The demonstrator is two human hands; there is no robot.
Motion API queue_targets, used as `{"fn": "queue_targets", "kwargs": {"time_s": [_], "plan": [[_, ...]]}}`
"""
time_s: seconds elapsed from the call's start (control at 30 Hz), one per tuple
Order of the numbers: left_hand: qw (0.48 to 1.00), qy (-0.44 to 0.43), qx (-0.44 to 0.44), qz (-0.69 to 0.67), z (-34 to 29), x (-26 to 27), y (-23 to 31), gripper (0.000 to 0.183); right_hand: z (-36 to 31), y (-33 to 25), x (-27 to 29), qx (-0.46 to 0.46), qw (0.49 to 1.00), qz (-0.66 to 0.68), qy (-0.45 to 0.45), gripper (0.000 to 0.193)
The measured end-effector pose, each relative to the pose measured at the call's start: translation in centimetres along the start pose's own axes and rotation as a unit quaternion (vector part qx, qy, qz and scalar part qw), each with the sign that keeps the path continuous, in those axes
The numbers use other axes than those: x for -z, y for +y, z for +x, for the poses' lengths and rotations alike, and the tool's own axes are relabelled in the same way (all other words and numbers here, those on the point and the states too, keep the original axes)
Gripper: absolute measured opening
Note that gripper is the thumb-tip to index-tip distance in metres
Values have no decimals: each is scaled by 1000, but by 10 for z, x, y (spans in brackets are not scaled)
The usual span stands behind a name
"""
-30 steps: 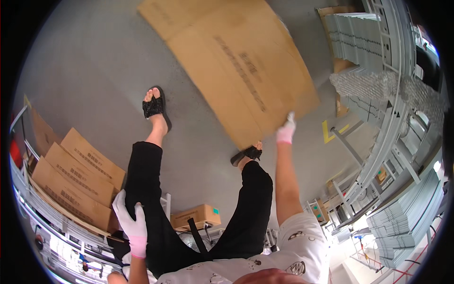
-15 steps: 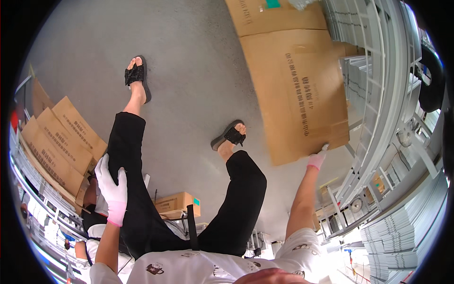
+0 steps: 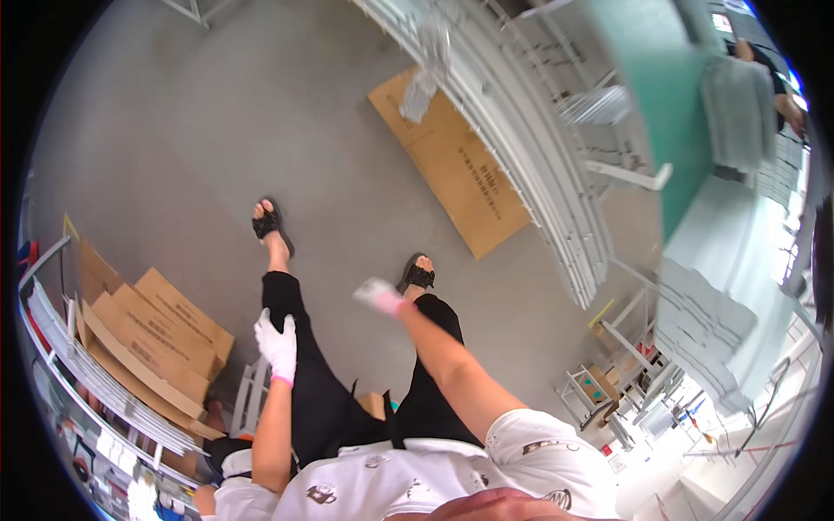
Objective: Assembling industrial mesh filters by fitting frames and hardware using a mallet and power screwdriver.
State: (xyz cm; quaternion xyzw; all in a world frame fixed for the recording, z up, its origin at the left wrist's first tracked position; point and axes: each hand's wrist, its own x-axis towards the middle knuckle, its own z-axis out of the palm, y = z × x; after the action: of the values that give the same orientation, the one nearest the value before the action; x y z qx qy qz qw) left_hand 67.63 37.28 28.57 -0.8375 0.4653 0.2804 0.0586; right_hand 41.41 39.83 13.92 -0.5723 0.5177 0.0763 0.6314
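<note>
My left hand, in a white glove with a pink cuff, lies against my left trouser leg near the knee. Its fingers are spread, and it holds nothing. Out in front of my right knee is my right hand, gloved the same way and smeared by motion. I see no object in it, but its finger shape is unclear. A flat brown cardboard carton with dark print lies on the floor ahead to the right, apart from both hands. The white rack hides its far right side.
Crumpled clear plastic hangs at the rack's edge above the carton. On the right, stacked pale sheets sit beside a green surface. Folded cardboard cartons lean in a metal frame at left. Another person's arm shows at far upper right.
My right hand has come off the cardboard carton and swung left in front of my knee. The carton appears farther off, partly behind the rack. My left hand stays at my leg; the view has turned.
</note>
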Motion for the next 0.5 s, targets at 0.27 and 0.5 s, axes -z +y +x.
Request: {"fn": "queue_targets", "kwargs": {"time_s": [0.27, 0.5], "plan": [[719, -178, 165, -652, 139, 65, -26, 28, 34, -391, 87, 148, 984, -59, 81, 29], [831, -104, 89, -538, 223, 162, -132, 37, 90, -455, 187, 68, 967, -161, 188, 35]]}}
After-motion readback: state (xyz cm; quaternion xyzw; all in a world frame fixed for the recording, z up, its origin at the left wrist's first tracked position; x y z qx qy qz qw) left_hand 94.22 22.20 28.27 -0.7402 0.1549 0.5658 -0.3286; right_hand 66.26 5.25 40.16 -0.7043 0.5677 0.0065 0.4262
